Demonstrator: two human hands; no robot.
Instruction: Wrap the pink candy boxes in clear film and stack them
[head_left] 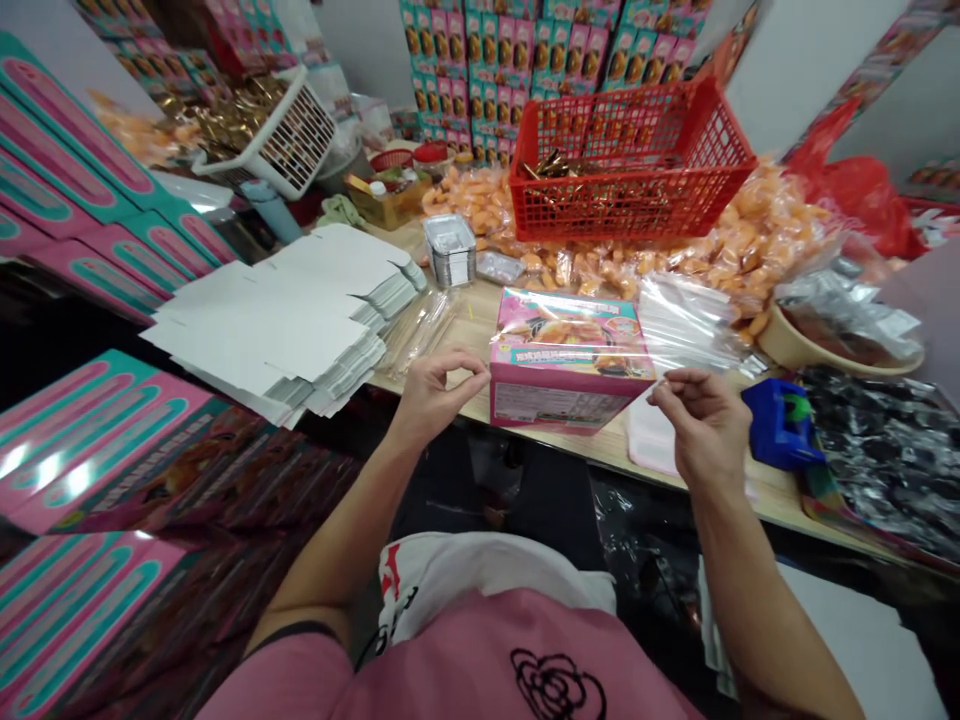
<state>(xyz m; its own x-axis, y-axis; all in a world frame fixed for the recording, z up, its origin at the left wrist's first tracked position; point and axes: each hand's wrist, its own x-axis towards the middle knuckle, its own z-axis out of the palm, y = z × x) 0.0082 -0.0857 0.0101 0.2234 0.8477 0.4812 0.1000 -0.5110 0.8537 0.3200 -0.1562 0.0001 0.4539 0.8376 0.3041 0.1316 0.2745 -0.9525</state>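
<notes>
A pink and teal printed box [571,392] with a food picture on its top sits at the table's front edge, between both hands. At its left side is my left hand [436,398], thumb and forefinger pinched together by the box's edge; anything between the tips is too small to make out. By the right side of the box, my right hand [705,425] is also closed in a pinch, with a small pale bit at its fingertips that I cannot identify. Clear plastic sleeves [686,320] lie just behind the right hand.
White flattened cartons [300,290] are stacked on the left, with foil trays [450,245] beyond them. At the back, a red basket [622,200] holds gold packets among orange wrapped pieces [472,205]. A blue tape dispenser [780,425] stands right. Printed boxes [90,430] fill the left side.
</notes>
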